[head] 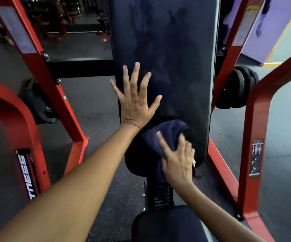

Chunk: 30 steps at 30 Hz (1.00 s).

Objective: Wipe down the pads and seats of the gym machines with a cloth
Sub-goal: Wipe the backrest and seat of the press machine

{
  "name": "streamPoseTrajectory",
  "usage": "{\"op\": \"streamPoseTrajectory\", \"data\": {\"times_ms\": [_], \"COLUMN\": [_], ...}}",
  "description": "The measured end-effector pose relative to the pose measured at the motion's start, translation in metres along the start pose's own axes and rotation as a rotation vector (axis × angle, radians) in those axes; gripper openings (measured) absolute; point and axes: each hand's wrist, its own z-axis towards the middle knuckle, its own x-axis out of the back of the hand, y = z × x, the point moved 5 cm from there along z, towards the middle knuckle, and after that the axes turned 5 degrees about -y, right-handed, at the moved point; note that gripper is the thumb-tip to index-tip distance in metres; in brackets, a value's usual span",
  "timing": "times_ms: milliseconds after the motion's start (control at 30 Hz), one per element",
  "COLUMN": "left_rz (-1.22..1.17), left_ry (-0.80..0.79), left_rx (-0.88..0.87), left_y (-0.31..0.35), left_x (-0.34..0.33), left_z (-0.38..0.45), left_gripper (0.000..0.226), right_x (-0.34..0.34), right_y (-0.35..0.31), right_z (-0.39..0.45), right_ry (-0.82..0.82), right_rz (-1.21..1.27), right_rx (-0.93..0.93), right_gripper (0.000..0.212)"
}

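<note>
A long black back pad (pixel 172 55) of a red gym machine fills the middle of the view, with faint damp streaks on it. My left hand (pixel 135 102) lies flat on the pad's left side, fingers spread and straight. My right hand (pixel 177 161) presses a dark blue cloth (pixel 165 135) against the pad's lower end, fingers bent over the bunched fabric. The black seat (pixel 165 226) shows at the bottom, below the pad.
Red frame bars stand on both sides, the left one (pixel 41 70) and the right one (pixel 256 137). Black weight plates (pixel 240 88) hang at the right of the pad. Dark speckled rubber floor (pixel 95 110) lies beneath, and a purple wall panel (pixel 270 32) is at the upper right.
</note>
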Motion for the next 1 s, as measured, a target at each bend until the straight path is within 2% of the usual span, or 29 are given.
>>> {"op": "streamPoseTrajectory", "data": {"times_ms": [67, 133, 233, 333, 500, 533, 667, 700, 733, 833, 900, 967, 1000], "left_rz": [-0.078, -0.169, -0.437, -0.606, -0.649, -0.649, -0.649, -0.644, -0.639, -0.674, -0.7, -0.689, -0.682], "left_ry": [0.0, 0.023, 0.024, -0.019, -0.061, -0.065, -0.145, -0.169, -0.196, -0.32, -0.402, -0.49, -0.517], "left_rx": [0.128, 0.285, 0.516, 0.671, 0.754, 0.768, 0.829, 0.852, 0.868, 0.961, 0.986, 0.992, 0.999], "left_y": [-0.003, -0.006, -0.012, -0.012, -0.002, -0.004, -0.007, -0.007, -0.008, -0.008, -0.008, -0.006, -0.005], "left_x": [0.001, 0.005, 0.009, 0.009, 0.013, 0.015, 0.015, 0.014, 0.012, 0.007, 0.009, 0.012, 0.013], "left_z": [-0.006, -0.021, -0.052, -0.092, -0.154, -0.163, -0.184, -0.187, -0.191, -0.2, -0.2, -0.195, -0.19], "left_gripper": [0.073, 0.084, 0.089, 0.069, 0.053, 0.051, 0.049, 0.051, 0.052, 0.056, 0.061, 0.066, 0.067], "right_x": [-0.006, -0.001, 0.014, 0.011, -0.003, 0.003, 0.025, 0.024, 0.019, 0.0, 0.002, 0.015, 0.025], "right_y": [-0.005, 0.003, 0.014, 0.011, 0.001, 0.0, -0.006, -0.011, -0.017, -0.03, -0.032, -0.037, -0.038], "right_z": [-0.016, -0.002, 0.037, 0.037, 0.014, 0.025, 0.065, 0.064, 0.058, 0.029, 0.036, 0.064, 0.083], "right_ry": [-0.065, -0.054, 0.028, 0.05, -0.023, -0.011, 0.062, 0.065, 0.058, -0.012, -0.063, -0.038, -0.02], "right_rz": [-0.082, -0.119, -0.115, -0.078, -0.15, -0.147, -0.056, -0.06, -0.084, -0.188, -0.216, -0.224, -0.205], "right_rx": [0.307, 0.445, 0.354, 0.264, 0.62, 0.62, 0.306, 0.302, 0.368, 0.814, 0.976, 0.914, 0.797], "right_gripper": [0.069, 0.068, 0.064, 0.066, 0.072, 0.073, 0.073, 0.074, 0.074, 0.067, 0.064, 0.064, 0.065]}}
